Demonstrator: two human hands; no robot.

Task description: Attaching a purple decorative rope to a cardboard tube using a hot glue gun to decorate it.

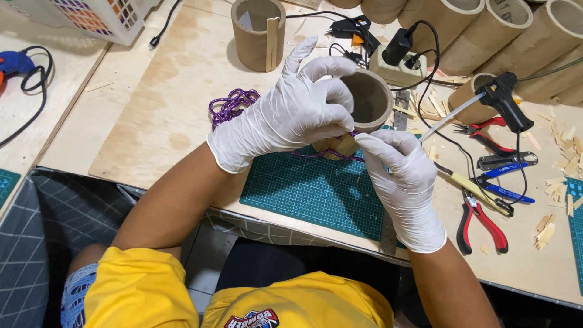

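Both my hands wear white gloves. My left hand grips a short cardboard tube from its left side, over a green cutting mat. A purple cord runs from a loose pile on the left, under my left hand, to the tube's lower edge. My right hand pinches the cord's end at the bottom of the tube, where small wooden sticks are stuck on.
A second cardboard tube with a wooden stick stands at the back. A black glue gun, a power strip, red pliers, cutters and scattered wooden sticks lie to the right. Long cardboard tubes are stacked at the back right.
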